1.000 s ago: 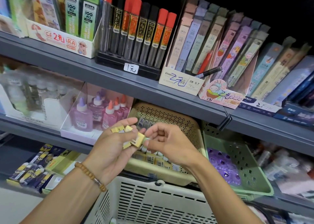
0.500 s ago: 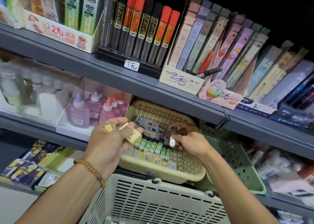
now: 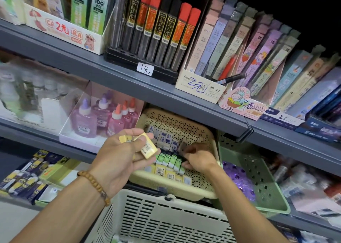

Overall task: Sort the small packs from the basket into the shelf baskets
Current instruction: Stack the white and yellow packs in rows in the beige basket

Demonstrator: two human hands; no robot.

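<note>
My left hand [image 3: 121,158] holds a few small yellow packs [image 3: 145,147] in front of the beige perforated shelf basket [image 3: 184,121]. That basket holds rows of small packs: white-blue ones at the back, green ones [image 3: 169,159] in the middle, yellow ones [image 3: 166,171] at the front. My right hand [image 3: 197,159] reaches into the basket at the right end of the green row and pinches a small grey pack [image 3: 182,147]. The white slotted basket [image 3: 166,220] sits below my arms; what lies in it is hidden.
A green shelf basket [image 3: 258,178] with purple items stands to the right. Glue bottles [image 3: 103,119] sit in a clear box on the left. The shelf above [image 3: 166,93] carries lead tubes and pencil-lead boxes. Yellow-blue packs [image 3: 27,180] lie on the lower left shelf.
My right hand left the left hand and went down into the beige basket with a small pack. The left hand stayed put with its yellow packs. The view moved closer.
</note>
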